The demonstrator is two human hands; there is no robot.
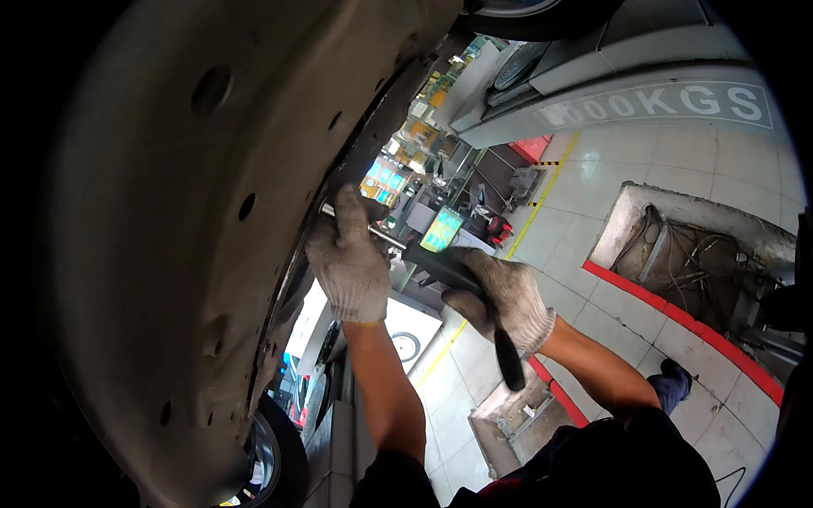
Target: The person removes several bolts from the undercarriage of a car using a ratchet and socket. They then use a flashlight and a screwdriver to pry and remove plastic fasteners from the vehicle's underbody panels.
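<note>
A black tool [445, 269] with a bent handle and a long shiny metal shaft reaches up and left to the edge of a raised car's underside [279, 127]. My right hand [508, 296], in a pale knitted glove, is closed around its black body. The handle's end sticks out below that hand. My left hand [351, 267], gloved alike, closes around the shaft near its far end, right beside the car's lower seam. The left fingertips and the shaft's tip are partly hidden, so I cannot tell what the tip touches. The tool's exact kind is unclear.
A grey lift beam [627, 102] runs across the upper right. Wheels [284, 457] show at lower left and top. At right, a floor pit [614, 229] with hoses has a red-painted edge. A second pit [483, 415] lies below my hands. Shelves and equipment stand behind.
</note>
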